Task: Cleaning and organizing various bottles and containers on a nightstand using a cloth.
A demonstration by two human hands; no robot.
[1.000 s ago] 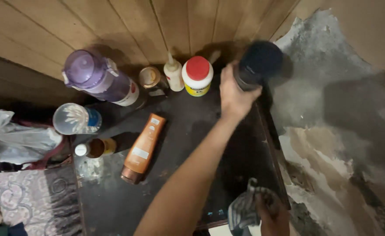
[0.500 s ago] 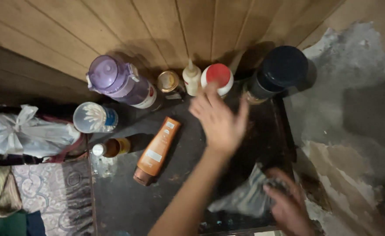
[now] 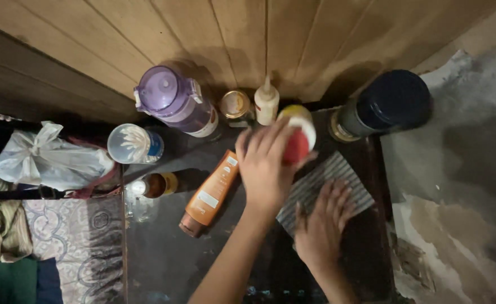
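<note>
— Left hand (image 3: 266, 163)?
— Fingers clamped round the red-capped jar (image 3: 297, 135), tipped over the dark table (image 3: 163, 259), just in front of the glue bottle (image 3: 266, 104).
— And the right hand (image 3: 322, 225)?
— Flat on the striped cloth (image 3: 338, 174), fingers spread — beside the dark-lidded jar (image 3: 386, 107). Orange tube (image 3: 211, 191) lies left.

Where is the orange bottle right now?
The orange bottle lies on its side on the dark tabletop, just left of the left hand, below the purple water bottle.
</note>
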